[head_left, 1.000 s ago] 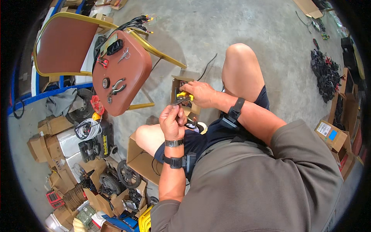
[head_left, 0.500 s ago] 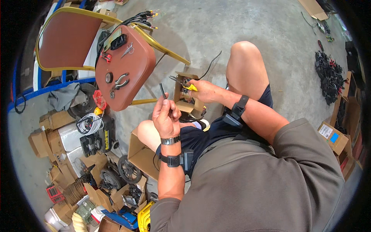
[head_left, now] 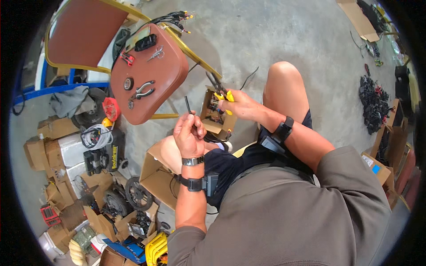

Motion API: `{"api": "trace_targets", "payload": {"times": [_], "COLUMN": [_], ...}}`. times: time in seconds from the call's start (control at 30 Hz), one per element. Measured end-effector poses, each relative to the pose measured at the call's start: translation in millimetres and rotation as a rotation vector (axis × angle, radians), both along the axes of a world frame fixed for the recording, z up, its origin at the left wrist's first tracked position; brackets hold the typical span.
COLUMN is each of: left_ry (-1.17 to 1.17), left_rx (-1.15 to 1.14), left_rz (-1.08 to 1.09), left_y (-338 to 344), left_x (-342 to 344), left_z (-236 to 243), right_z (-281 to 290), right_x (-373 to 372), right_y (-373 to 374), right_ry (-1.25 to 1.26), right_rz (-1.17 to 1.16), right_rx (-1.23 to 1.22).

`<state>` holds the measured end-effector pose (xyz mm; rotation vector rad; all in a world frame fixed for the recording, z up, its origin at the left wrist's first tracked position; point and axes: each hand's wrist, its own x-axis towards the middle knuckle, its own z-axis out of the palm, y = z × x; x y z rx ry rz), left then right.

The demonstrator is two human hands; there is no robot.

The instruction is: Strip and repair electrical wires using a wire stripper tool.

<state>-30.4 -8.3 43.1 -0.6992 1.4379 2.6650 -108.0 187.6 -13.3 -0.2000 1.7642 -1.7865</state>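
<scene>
Black cable (head_left: 187, 105), slim, straight – yellow-handled pliers (head_left: 219, 95), dark-tipped

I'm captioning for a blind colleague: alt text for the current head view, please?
A person's left hand holds a black cable; the right hand grips yellow-handled pliers. Scissors and other tools lie on a brown chair seat.

This place seems to be a workshop. The floor (head_left: 239, 40) looks like bare concrete. A chair (head_left: 171, 66) carries scissors (head_left: 156, 53) and grey pliers (head_left: 138, 94); yellow pliers (head_left: 229, 96) are also here. Around are cartons (head_left: 64, 128), wheels (head_left: 138, 193) and a heap of cables (head_left: 375, 102).
</scene>
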Motion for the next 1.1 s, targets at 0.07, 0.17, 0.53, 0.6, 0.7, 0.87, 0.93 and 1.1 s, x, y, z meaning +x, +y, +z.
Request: {"api": "trace_targets", "payload": {"times": [0.07,0.17,0.53,0.6,0.7,0.87,0.93,1.1], "left_ry": [0.009,-0.051,-0.293,-0.307,-0.294,-0.281,-0.271,-0.159], "left_rx": [0.025,-0.029,-0.023,-0.027,-0.032,-0.064,-0.127,-0.154], "left_rz": [-0.007,-0.066,-0.241,-0.271,-0.329,-0.387,-0.458,-0.372], "left_y": [-14,-33,-44,-39,-26,-9,-11,-10], "left_x": [-16,-46,-131,-134,-132,-126,-134,-153], "left_z": [-4,-20,-56,-66,-76,-77,-77,-72], "right_z": [12,22,14,2,-16,-26,-23,-5], "right_x": [-18,-69,-224,-220,-213,-200,-201,-206], "right_y": [-11,-18,-51,-49,-37,-24,-25,-22], "right_ry": [-0.101,0.061,0.001,-0.061,-0.154,-0.166,-0.049,0.149], "right_rz": [-0.056,-0.072,-0.24,-0.268,-0.283,-0.31,-0.268,-0.288], "right_rx": [-0.166,-0.101,-0.175,-0.123,-0.014,0.073,0.067,0.093]}}
